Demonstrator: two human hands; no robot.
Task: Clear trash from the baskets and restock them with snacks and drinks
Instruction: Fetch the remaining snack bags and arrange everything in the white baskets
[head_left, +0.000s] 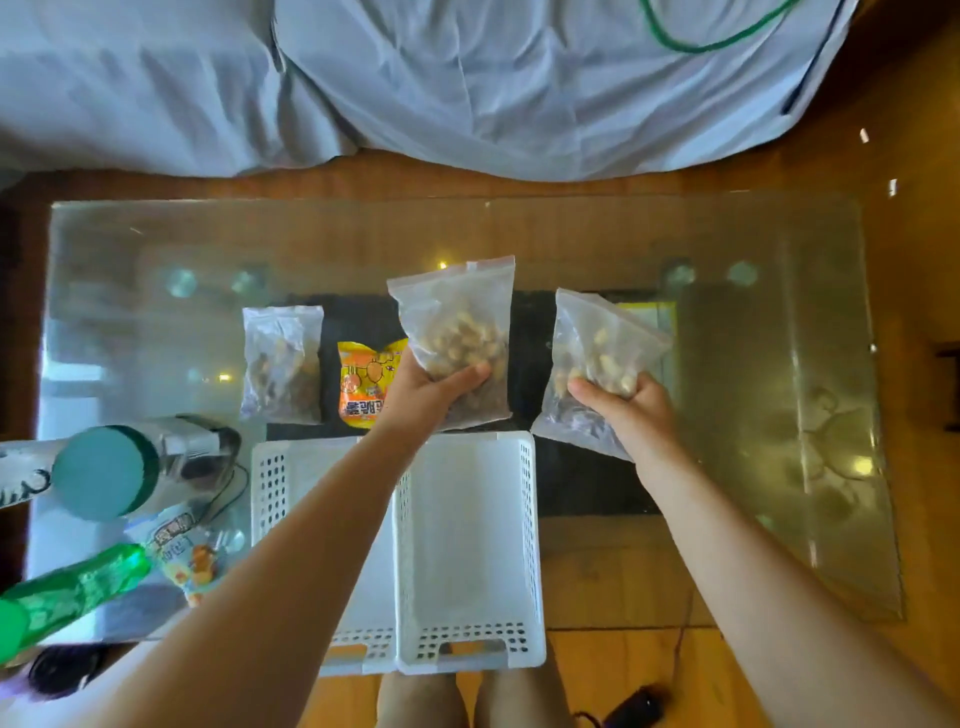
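Note:
Two white perforated baskets stand side by side at the glass table's near edge: the right basket (470, 525) and the left basket (270, 478), partly under my left forearm. Nothing shows inside either one. My left hand (426, 395) grips a clear zip bag of nuts (457, 322) above the far end of the baskets. My right hand (623, 410) grips a second clear nut bag (597, 348) just right of the baskets. A third nut bag (283, 364) and an orange snack packet (366, 384) lie flat on the table beyond the baskets.
At the left edge are a teal-capped bottle (104, 473), a green bottle (72, 592) and another snack packet (189, 556). A dark mat (582, 483) lies under the glass table (779, 364). A bed with a pale sheet (467, 88) lies beyond it.

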